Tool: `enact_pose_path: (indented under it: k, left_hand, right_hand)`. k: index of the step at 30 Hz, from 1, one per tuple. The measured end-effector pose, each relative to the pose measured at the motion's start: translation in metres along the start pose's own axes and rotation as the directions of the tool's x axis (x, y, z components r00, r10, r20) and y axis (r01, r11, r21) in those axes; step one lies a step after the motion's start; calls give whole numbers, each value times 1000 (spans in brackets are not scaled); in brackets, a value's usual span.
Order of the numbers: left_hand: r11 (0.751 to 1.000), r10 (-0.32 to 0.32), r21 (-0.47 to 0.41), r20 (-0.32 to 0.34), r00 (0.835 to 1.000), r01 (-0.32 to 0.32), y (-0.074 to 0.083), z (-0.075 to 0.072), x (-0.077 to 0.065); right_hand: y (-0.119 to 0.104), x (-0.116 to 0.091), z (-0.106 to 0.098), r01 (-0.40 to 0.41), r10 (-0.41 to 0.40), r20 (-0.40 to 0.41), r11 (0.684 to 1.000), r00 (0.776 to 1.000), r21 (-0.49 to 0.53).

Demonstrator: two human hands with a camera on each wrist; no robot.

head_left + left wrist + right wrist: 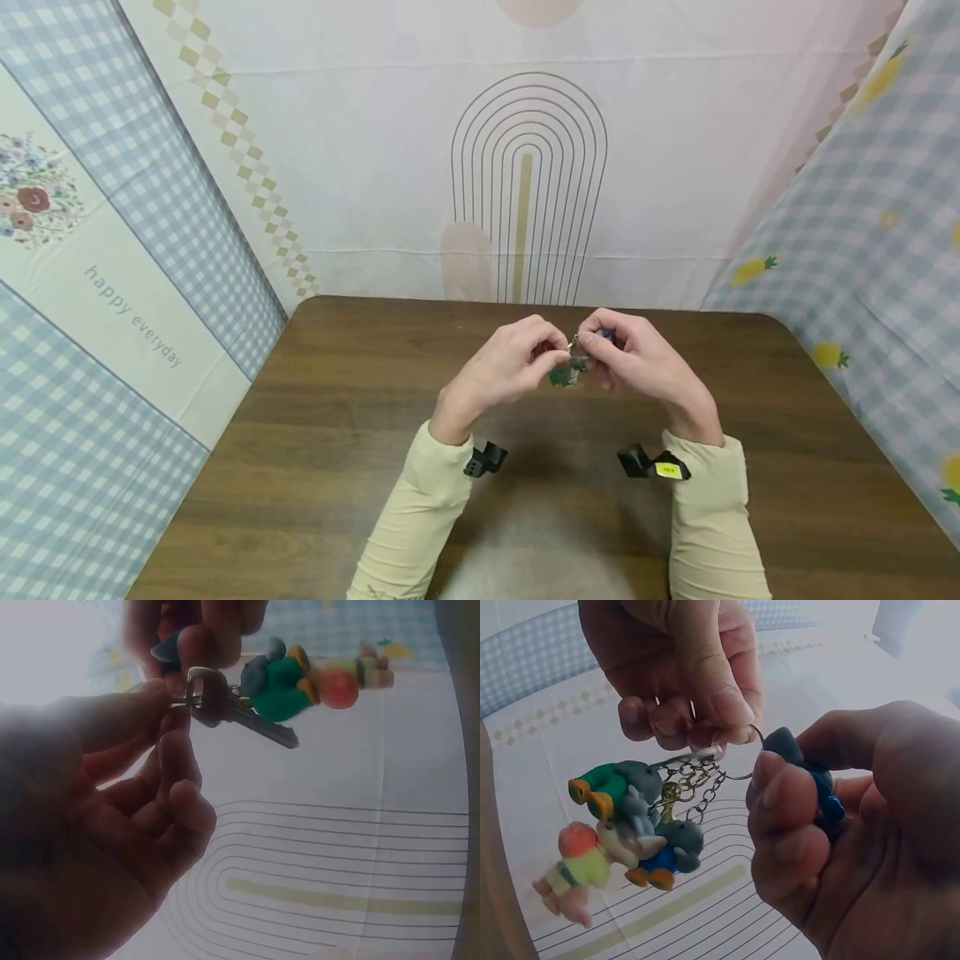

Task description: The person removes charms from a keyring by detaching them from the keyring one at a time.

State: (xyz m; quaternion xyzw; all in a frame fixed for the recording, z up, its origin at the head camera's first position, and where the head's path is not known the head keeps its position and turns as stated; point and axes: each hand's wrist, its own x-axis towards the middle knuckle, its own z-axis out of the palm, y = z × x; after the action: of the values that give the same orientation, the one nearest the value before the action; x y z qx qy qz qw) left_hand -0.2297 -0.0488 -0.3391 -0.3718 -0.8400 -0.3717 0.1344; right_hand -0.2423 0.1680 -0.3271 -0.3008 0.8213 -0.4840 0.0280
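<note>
Above the table both hands meet at a bunch of small figurine keychains. My left hand (510, 362) pinches a thin metal key ring (739, 778) between thumb and fingertips. The fingers of my right hand (645, 358) curl round a grey-and-blue figurine (825, 793) beside the ring, partly hidden by them. From the ring, on short chains, hang a green-clothed figurine (609, 787), a blue-clothed one (667, 855) and one with a red top and yellow body (579, 855). A metal key (262, 726) juts out near the left fingertips in the left wrist view.
The hands are over the far part of a brown wooden table (337, 417). A white patterned cloth (360, 167) hangs behind it, with checked cloths (847, 275) at the sides. Black cameras (487, 460) sit on both wrists.
</note>
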Motion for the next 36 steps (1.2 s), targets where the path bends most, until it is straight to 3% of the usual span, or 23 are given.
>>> enact_pose_path:
  k: [21, 29, 36]
  left_hand:
    - [999, 19, -36, 13, 1000, -19, 1, 1, 1]
    - [1000, 15, 0, -28, 999, -15, 2, 2, 1]
    - [999, 47, 2, -50, 998, -47, 3, 3, 1]
  right_hand:
    - [0, 0, -1, 59, -60, -57, 998, 997, -18]
    - [3, 0, 0, 126, -128, -54, 991, 990, -40]
    - [-1, -1, -1, 124, -127, -69, 991, 990, -42]
